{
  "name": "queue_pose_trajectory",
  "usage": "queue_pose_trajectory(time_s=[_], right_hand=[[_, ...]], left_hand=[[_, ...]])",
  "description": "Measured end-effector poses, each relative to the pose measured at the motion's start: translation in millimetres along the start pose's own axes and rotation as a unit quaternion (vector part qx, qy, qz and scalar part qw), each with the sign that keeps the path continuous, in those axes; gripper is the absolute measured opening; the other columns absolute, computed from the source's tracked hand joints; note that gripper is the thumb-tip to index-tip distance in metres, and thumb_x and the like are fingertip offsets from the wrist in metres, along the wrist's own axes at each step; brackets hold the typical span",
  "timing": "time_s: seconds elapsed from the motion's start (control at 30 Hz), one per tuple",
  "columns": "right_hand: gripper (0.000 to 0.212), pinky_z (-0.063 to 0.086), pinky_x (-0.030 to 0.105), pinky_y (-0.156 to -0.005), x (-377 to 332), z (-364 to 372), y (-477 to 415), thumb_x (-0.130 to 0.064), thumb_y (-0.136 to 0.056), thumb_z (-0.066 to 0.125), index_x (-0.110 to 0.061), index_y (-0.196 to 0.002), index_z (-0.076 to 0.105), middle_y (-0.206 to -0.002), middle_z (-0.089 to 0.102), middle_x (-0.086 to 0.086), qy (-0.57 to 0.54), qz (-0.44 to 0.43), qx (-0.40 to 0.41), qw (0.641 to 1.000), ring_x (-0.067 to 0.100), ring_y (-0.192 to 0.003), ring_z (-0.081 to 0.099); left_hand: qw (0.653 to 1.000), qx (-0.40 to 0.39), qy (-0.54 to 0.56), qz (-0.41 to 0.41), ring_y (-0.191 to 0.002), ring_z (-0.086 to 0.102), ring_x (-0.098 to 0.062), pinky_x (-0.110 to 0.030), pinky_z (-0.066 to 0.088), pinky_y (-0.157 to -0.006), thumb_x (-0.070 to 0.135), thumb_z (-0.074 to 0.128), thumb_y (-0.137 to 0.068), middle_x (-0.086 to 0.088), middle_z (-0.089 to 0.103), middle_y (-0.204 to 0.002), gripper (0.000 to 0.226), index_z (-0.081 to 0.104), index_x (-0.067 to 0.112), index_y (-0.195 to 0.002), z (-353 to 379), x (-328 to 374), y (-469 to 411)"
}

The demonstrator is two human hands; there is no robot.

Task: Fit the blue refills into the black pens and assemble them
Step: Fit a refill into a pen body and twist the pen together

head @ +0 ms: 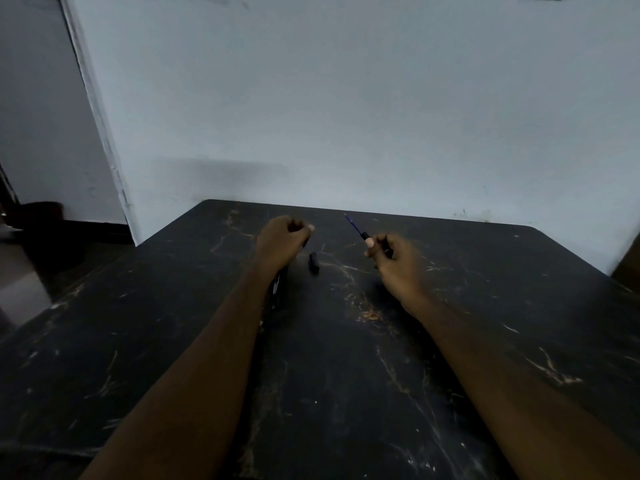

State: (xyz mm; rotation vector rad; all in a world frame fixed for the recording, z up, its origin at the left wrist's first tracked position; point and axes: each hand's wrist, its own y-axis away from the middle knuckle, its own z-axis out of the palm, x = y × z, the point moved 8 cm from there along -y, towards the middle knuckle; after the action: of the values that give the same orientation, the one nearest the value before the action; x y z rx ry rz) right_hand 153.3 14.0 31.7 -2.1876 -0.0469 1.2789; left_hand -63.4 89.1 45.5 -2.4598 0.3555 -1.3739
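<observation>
My right hand (pixel 394 261) pinches a black pen tip piece with a blue refill (pixel 353 225) sticking out up and to the left. My left hand (pixel 280 244) is curled into a fist over a dark pen barrel that is mostly hidden; only a dark edge shows by its fingers. A short black pen cap (pixel 314 262) lies on the table between the two hands. Under my left wrist lie more black pen parts (pixel 277 289), hard to make out against the dark surface.
The black scratched table (pixel 346 375) fills the lower view, its far edge against a pale wall (pixel 346 98). A doorway and dark floor (pixel 41 237) lie to the left of the table.
</observation>
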Motion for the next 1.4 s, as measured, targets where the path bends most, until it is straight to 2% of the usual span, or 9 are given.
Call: queue_pose_trajectory(time_s=[0.1,0.2,0.33,0.53,0.67,0.83,1.07,1.2,1.4], right_hand=[[0.016,0.049,0.037,-0.07,1,-1,0,-0.03,-0.094,0.056,-0.019,-0.084,0.062,-0.081,0.067,-0.001,0.006,0.005,0.001,1.0,0.017,-0.074,0.061],[0.014,0.051,0.04,-0.072,1,0,0,-0.03,-0.093,0.058,-0.019,-0.086,0.063,-0.082,0.068,-0.001,0.008,0.006,0.0,1.0,0.016,-0.076,0.062],[0.012,0.05,0.038,-0.071,-1,1,0,-0.029,-0.093,0.06,-0.02,-0.085,0.062,-0.084,0.069,0.003,0.013,0.008,-0.005,1.0,0.018,-0.076,0.063],[0.01,0.049,0.03,-0.066,-2,2,0,-0.027,-0.091,0.063,-0.018,-0.087,0.065,-0.083,0.069,0.002,0.025,-0.001,-0.014,1.0,0.015,-0.075,0.062],[0.011,0.048,0.027,-0.064,-2,2,0,-0.026,-0.09,0.064,-0.016,-0.087,0.066,-0.081,0.069,0.002,0.014,-0.001,-0.018,1.0,0.016,-0.074,0.063],[0.009,0.039,0.007,-0.054,-5,2,2,-0.02,-0.09,0.064,-0.012,-0.087,0.066,-0.079,0.069,0.005,0.009,-0.013,-0.019,1.0,0.01,-0.068,0.059],[0.01,0.04,0.013,-0.056,-3,3,-1,-0.022,-0.089,0.065,-0.014,-0.085,0.066,-0.078,0.068,0.002,0.016,-0.014,-0.016,1.0,0.009,-0.067,0.058],[0.01,0.045,0.022,-0.062,-4,3,1,-0.022,-0.089,0.065,-0.013,-0.087,0.066,-0.079,0.068,0.003,0.014,-0.014,-0.018,1.0,0.014,-0.073,0.062],[0.013,0.043,0.021,-0.061,-4,2,0,-0.022,-0.084,0.071,-0.011,-0.09,0.068,-0.08,0.065,0.0,0.033,-0.015,-0.011,0.999,0.013,-0.074,0.059]], left_hand=[[0.988,0.011,0.148,-0.03,-0.061,0.053,-0.01,-0.027,0.043,-0.061,0.029,0.056,-0.098,-0.001,0.061,-0.069,0.029,0.066,0.008,-0.079,3,5,1],[0.967,-0.007,0.245,-0.073,-0.064,0.053,-0.009,-0.022,0.041,-0.053,0.03,0.05,-0.101,-0.006,0.063,-0.078,0.03,0.063,0.003,-0.101,16,5,0],[0.931,-0.025,0.352,-0.091,-0.067,0.056,-0.008,-0.021,0.039,-0.049,0.02,0.047,-0.103,-0.004,0.066,-0.08,0.024,0.062,0.01,-0.119,30,12,4],[0.896,-0.01,0.436,-0.084,-0.066,0.067,-0.011,-0.024,0.05,-0.057,0.021,0.054,-0.1,-0.005,0.071,-0.08,0.016,0.064,0.013,-0.091,36,16,6],[0.881,-0.005,0.466,-0.083,-0.068,0.072,-0.011,-0.024,0.058,-0.065,0.02,0.052,-0.1,-0.005,0.073,-0.076,0.022,0.062,0.005,-0.087,37,13,4],[0.864,-0.01,0.495,-0.093,-0.073,0.074,-0.016,-0.027,0.06,-0.069,0.02,0.051,-0.1,-0.005,0.074,-0.074,0.026,0.063,0.001,-0.087,38,11,2],[0.866,-0.033,0.49,-0.09,-0.073,0.073,-0.017,-0.027,0.06,-0.068,0.02,0.05,-0.1,-0.014,0.07,-0.087,0.026,0.062,0.002,-0.085,42,14,3],[0.872,-0.044,0.481,-0.081,-0.074,0.073,-0.017,-0.025,0.059,-0.065,0.02,0.05,-0.101,-0.015,0.07,-0.091,0.025,0.061,0.003,-0.085,44,15,4],[0.894,-0.044,0.441,-0.071,-0.068,0.072,-0.014,-0.026,0.06,-0.065,0.02,0.053,-0.1,-0.012,0.071,-0.089,0.021,0.061,0.008,-0.086,43,20,7]])
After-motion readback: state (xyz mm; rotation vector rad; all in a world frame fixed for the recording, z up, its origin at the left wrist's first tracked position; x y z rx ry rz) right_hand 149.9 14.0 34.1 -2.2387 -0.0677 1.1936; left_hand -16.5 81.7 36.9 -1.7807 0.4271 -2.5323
